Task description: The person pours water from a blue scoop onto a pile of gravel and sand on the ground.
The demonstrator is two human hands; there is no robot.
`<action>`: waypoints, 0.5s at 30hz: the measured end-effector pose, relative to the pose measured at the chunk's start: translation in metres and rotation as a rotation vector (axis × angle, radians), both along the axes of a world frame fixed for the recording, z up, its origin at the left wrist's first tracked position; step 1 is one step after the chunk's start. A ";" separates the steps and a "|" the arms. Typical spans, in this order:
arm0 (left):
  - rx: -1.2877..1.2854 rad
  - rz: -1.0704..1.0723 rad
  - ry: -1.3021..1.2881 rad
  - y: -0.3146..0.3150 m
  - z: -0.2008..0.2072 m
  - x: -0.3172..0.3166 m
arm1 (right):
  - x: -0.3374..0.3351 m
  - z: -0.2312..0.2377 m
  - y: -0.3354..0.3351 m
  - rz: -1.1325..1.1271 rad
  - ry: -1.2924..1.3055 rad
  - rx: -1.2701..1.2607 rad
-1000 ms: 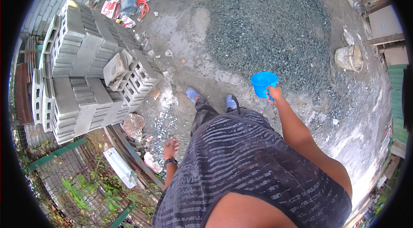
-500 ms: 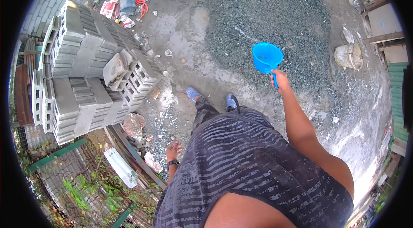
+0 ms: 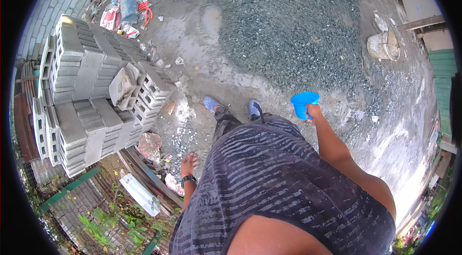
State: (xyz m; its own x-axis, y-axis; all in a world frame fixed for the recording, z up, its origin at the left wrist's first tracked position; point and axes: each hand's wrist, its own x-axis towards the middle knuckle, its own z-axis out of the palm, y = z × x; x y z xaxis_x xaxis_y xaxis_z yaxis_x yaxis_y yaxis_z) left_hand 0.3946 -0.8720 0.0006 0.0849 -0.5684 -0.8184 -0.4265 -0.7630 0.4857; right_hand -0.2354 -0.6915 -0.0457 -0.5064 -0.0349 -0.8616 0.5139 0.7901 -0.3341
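My right hand (image 3: pixel 314 112) is closed round the handle of a blue plastic water dipper (image 3: pixel 301 103). It holds the dipper out to the right of my body, near the closest edge of a gravel heap (image 3: pixel 293 28). What the dipper holds, if anything, cannot be made out. At my left side hangs my left hand (image 3: pixel 188 162), with a dark band on the wrist. Its fingers are loosely apart and nothing is in them. Just left of this hand are a pale rock (image 3: pixel 149 146) and small rubble.
Grey hollow blocks (image 3: pixel 91 120) stand stacked at the left, with a broken chunk (image 3: pixel 126 86) resting on them. Litter (image 3: pixel 129 9) lies at the far left. A dirty white bucket (image 3: pixel 383 46) lies tipped at the right. Planks (image 3: pixel 147 173) and wire mesh border the lower left.
My right hand has drawn the dipper back toward my body, and its opening shows narrower. The left hand has shifted slightly. The whole view has moved a little.
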 end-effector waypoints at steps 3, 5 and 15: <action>-0.017 -0.026 0.005 -0.003 -0.004 0.004 | -0.019 0.012 -0.027 -0.012 0.029 -0.078; -0.020 -0.034 0.007 -0.005 -0.003 0.001 | -0.031 0.020 -0.042 -0.053 0.044 -0.135; -0.034 -0.067 0.002 0.013 0.004 0.005 | -0.053 0.023 -0.053 -0.193 0.039 -0.434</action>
